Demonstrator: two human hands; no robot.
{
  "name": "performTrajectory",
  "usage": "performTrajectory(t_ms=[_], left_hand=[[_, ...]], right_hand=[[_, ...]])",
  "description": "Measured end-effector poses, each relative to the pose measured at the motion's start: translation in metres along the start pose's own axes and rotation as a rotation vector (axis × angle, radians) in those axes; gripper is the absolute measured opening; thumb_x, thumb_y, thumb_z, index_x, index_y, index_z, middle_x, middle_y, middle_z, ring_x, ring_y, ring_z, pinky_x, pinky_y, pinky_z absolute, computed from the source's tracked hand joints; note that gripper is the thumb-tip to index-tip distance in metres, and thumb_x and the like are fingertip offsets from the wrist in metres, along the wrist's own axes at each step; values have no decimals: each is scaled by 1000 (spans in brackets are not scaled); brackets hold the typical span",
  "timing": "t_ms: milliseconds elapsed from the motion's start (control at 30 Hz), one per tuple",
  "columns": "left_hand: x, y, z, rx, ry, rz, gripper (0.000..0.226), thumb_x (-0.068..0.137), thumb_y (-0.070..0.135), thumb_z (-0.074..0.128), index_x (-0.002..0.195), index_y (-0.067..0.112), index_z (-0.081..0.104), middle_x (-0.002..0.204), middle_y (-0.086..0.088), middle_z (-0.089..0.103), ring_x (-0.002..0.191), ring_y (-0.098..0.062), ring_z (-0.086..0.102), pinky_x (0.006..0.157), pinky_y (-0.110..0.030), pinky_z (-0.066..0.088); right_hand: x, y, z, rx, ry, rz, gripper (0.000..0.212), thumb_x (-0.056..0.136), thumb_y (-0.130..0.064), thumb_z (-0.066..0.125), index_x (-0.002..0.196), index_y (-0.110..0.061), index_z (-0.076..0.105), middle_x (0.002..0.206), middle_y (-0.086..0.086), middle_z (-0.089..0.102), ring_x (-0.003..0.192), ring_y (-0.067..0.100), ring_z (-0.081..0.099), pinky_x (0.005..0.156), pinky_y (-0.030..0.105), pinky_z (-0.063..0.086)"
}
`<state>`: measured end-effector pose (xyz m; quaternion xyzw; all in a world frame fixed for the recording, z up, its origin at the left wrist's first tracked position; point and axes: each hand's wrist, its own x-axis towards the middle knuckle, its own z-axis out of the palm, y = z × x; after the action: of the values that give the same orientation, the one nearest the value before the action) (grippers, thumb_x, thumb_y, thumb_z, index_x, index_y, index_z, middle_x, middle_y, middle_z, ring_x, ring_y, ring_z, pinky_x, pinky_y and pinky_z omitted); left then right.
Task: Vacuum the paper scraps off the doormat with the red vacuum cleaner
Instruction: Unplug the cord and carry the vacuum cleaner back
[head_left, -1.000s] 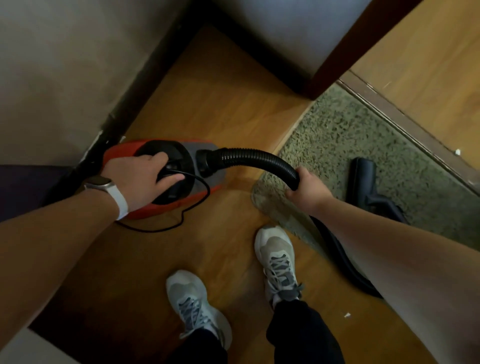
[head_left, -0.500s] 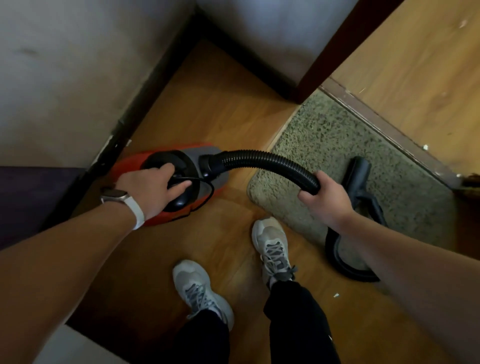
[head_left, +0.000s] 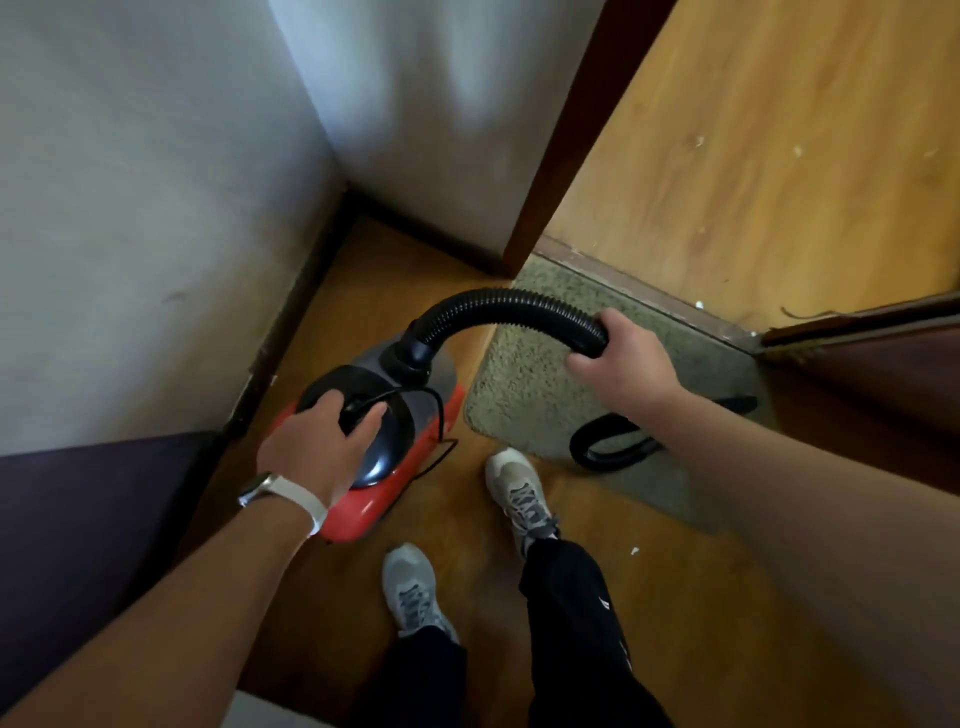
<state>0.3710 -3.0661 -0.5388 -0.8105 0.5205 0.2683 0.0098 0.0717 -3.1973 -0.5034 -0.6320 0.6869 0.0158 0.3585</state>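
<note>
The red vacuum cleaner (head_left: 374, 506) stands on the wooden floor left of the grey-green doormat (head_left: 519, 384). My left hand (head_left: 317, 447) grips its black top handle. A black ribbed hose (head_left: 498, 304) arches from the cleaner's front to my right hand (head_left: 621, 364), which is closed around it above the mat. Below my forearm the hose loops (head_left: 602, 457) onto the mat. The nozzle tip (head_left: 737, 402) peeks out past my arm; the rest is hidden. A small white paper scrap (head_left: 634, 551) lies on the floor beside the mat.
White walls with a dark skirting board (head_left: 280, 332) close the corner at left. A wooden door (head_left: 753, 156) stands behind the mat, with a threshold strip (head_left: 639, 296) and a few white specks. My two grey shoes (head_left: 519, 493) stand just before the mat. The thin black cord (head_left: 441, 436) trails by the cleaner.
The view has tilted up, showing more wall and door. My right hand has lifted the hose higher over the mat. My left hand stays on the cleaner's handle.
</note>
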Motion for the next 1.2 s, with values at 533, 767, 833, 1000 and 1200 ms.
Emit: performTrajectory(t_ms=[533, 767, 833, 1000, 1200], left_hand=[[-145, 93, -228, -397, -64, 169, 52, 80, 64, 55, 60, 17, 56, 59, -4, 59, 58, -23, 60, 58, -40, 52], [-205, 142, -286, -530, -32, 272, 44, 83, 59, 61, 71, 18, 67, 70, -2, 69, 68, -18, 66, 66, -40, 56], [-223, 161, -298, -558, -18, 326, 42, 87, 54, 61, 70, 15, 66, 69, -3, 68, 67, -19, 65, 66, -39, 55], [-267, 208, -318, -536, -3, 479, 45, 93, 51, 55, 71, 12, 62, 69, -5, 65, 65, -18, 61, 58, -34, 48], [-313, 269, -325, -617, -2, 565, 49, 95, 48, 54, 71, 6, 62, 69, -10, 64, 64, -22, 61, 58, -34, 48]], right_hand=[[-241, -68, -190, 209, 270, 52, 23, 85, -30, 72, 102, -23, 59, 80, 1, 65, 68, 18, 65, 57, 36, 55], [-316, -89, -230, 452, 518, 28, 23, 87, -28, 72, 102, -21, 56, 81, 0, 60, 66, 17, 59, 51, 26, 40], [-335, -94, -239, 523, 590, 48, 21, 87, -27, 71, 98, -20, 55, 79, 1, 59, 65, 17, 57, 51, 28, 40], [-383, -93, -269, 641, 728, 30, 18, 85, -25, 70, 87, -22, 52, 71, 0, 54, 60, 17, 50, 54, 32, 39], [-434, -74, -309, 734, 812, -17, 22, 82, -22, 72, 90, -13, 54, 72, 6, 56, 60, 19, 52, 56, 35, 42]])
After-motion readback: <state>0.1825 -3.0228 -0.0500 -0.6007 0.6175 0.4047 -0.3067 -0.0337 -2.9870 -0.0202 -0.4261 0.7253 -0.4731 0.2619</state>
